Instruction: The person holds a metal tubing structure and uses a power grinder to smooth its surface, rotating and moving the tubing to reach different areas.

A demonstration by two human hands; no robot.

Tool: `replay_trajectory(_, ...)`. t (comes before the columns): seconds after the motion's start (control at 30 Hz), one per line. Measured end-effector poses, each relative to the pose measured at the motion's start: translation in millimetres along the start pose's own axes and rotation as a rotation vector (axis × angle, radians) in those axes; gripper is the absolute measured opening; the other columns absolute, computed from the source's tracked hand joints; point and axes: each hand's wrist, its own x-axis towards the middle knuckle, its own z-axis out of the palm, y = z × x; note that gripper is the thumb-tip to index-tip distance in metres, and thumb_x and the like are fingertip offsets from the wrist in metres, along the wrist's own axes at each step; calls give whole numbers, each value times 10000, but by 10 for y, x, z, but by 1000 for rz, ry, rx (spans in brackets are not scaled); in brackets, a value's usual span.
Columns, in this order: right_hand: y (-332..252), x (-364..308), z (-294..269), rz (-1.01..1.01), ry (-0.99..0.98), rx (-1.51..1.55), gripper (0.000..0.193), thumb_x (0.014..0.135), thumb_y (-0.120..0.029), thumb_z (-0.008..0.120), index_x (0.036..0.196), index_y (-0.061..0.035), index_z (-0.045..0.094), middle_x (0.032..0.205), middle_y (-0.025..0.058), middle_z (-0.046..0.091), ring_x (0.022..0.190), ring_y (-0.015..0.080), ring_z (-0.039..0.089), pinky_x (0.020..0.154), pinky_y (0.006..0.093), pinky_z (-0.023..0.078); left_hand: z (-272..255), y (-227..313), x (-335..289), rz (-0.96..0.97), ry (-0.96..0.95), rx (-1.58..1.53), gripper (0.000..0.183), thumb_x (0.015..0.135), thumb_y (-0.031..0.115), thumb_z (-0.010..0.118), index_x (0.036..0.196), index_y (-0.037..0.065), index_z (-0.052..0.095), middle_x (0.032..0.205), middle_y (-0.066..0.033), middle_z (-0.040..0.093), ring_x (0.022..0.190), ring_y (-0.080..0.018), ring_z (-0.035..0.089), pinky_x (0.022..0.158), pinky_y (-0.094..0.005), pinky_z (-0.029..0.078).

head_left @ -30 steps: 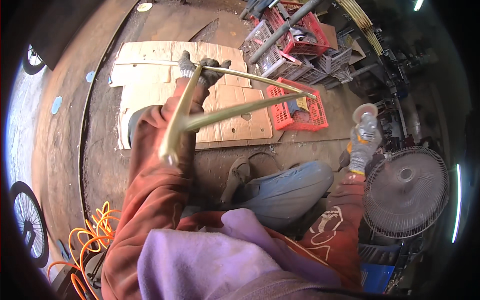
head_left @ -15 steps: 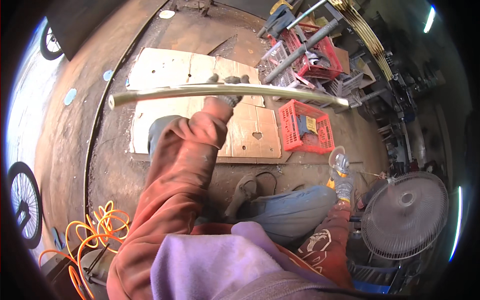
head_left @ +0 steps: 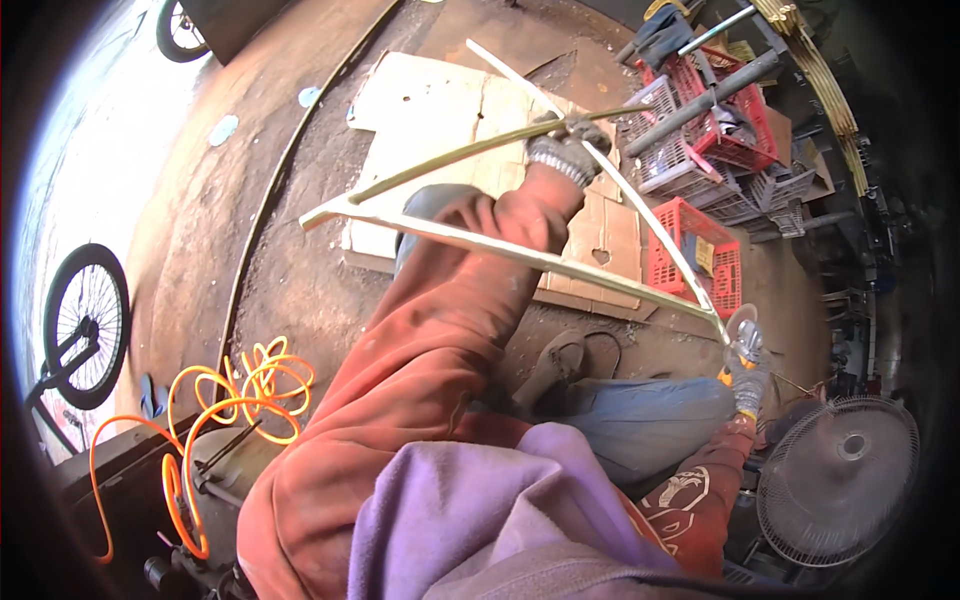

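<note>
a dark-rimmed spoked wheel (head_left: 88, 325) stands at far left of view, a 2nd, smaller wheel (head_left: 183, 32) cut off nr the top edge. an orange hose (head_left: 240, 401) lies in loose coils at lower left. on the brown floor (head_left: 190, 220), upper left, are two pale-blue discs (head_left: 223, 130); flattened cardboard (head_left: 430, 110) spreads across upper ctr. a purple cloth (head_left: 450, 510) covers the worker's front at bottom ctr, btwn red sleeves.

a three-bar metal frame (head_left: 520, 254) is held up mid-view, tilted, over the cardboard & left forearm, one corner pointing left, another reaching toward the right. the gloved left hand (head_left: 572, 150), upper ctr, is closed round it where two bars cross; exact finger positions can't be told. below, a dark shoe (head_left: 550, 370) & a bent knee in blue jeans (head_left: 640, 410).

right of ctr: a red crate (head_left: 665, 262) w/ a few items inside, partly behind a bar; more crates (head_left: 660, 175) piled upper right. the gloved right hand (head_left: 748, 385), right of view, grips a grinder (head_left: 748, 345), its disc just beside the frame's right corner; contact can't be told. brass-coloured tubes (head_left: 825, 80) run along upper right; a round caged fan (head_left: 840, 480) sits lower right.
</note>
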Motion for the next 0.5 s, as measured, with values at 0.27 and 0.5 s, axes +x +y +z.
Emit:
replay_trajectory(0.27,-96,45,-12,82,-102,120,607,720,-163,927,1209,-32,591,959,88,669,722,167,633,640,344,542,-238,146,-52,4,-127,54,236,871,321,577,960,110,631,765,-65,594,703,-259,587,625,-414,503)
replay_trajectory(0.5,698,360,6,-300,45,-147,557,764,-194,894,1201,-38,586,926,70,654,676,176,627,663,344,543,-190,118,-86,-39,-96,-77,213,897,277,577,1047,134,625,906,-91,619,845,-295,605,720,-455,505)
